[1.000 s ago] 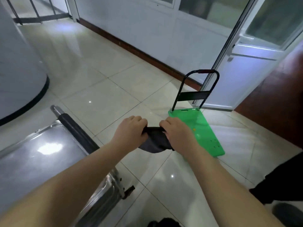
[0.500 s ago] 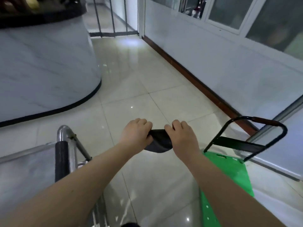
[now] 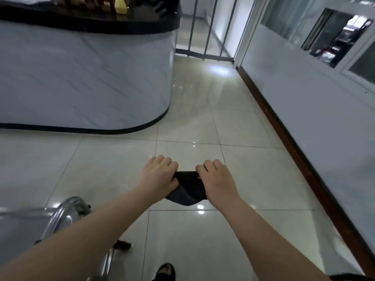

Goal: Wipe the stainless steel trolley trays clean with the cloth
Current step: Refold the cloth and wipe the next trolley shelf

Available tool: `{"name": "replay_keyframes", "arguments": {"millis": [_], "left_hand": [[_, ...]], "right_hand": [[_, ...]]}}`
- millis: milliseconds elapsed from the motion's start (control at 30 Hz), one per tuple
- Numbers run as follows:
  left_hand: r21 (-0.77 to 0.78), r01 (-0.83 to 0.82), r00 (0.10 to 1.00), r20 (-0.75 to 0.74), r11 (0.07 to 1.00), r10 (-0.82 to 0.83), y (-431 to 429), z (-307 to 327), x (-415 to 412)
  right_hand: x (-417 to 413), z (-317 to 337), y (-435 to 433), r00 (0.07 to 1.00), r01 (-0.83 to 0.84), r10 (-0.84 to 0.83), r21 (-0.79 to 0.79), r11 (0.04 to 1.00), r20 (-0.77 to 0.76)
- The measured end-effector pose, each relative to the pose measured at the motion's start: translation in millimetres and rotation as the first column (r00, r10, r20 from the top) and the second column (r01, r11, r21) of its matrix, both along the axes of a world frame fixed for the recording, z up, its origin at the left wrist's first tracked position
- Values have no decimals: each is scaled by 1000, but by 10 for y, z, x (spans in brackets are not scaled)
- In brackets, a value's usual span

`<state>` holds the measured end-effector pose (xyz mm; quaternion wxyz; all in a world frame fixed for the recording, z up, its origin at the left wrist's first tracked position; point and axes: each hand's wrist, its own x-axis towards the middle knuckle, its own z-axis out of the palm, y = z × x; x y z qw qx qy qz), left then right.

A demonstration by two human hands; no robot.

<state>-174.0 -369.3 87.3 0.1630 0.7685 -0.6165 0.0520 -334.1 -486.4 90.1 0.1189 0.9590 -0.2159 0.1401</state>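
Between the hands, dark cloth (image 3: 187,189) stretched in air over floor (image 3: 203,122); left hand (image 3: 158,175) and right hand (image 3: 218,179) both curled, pinching its ends. Trolley (image 3: 60,218) below-left of left hand, untouched.

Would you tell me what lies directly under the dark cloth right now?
Only glossy floor tile; the cloth hangs in the air between the left hand and right hand. Its gripped ends are covered.

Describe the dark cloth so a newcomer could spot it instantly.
Start at the curved grey marble-look counter, then drop to the glossy beige tiled floor. Above it, the left hand and right hand stretch a dark cloth, the only soft black thing there.
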Motion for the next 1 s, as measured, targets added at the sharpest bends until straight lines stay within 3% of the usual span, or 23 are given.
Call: {"name": "replay_keyframes", "arguments": {"millis": [300, 467, 600, 733, 867, 1000], "left_hand": [[-134, -277, 959, -104, 951, 265, -1043, 176, 1410], [-208, -518, 854, -77, 830, 514, -1310, 196, 2210], [-228, -762, 640, -123, 606, 758, -1288, 218, 2750], [-193, -908, 408, -215, 371, 887, -1120, 261, 3138], [-179, -978, 151, -235, 110, 960, -690, 259, 3542], [-164, -984, -30, -206, -65, 978, -72, 169, 3937]], "right_hand": [[1716, 132, -1391, 974, -221, 222, -27, 975, 49], [2978, 159, -1961, 887, -452, 445, 31, 892, 123], [4073, 266, -2093, 728, -683, 669, 82, 725, 148], [4972, 330, -1876, 598, -801, 792, 108, 589, 123], [5854, 297, -1295, 406, -908, 908, 154, 389, 99], [6573, 207, -534, 209, -968, 977, 149, 203, 31]]}}
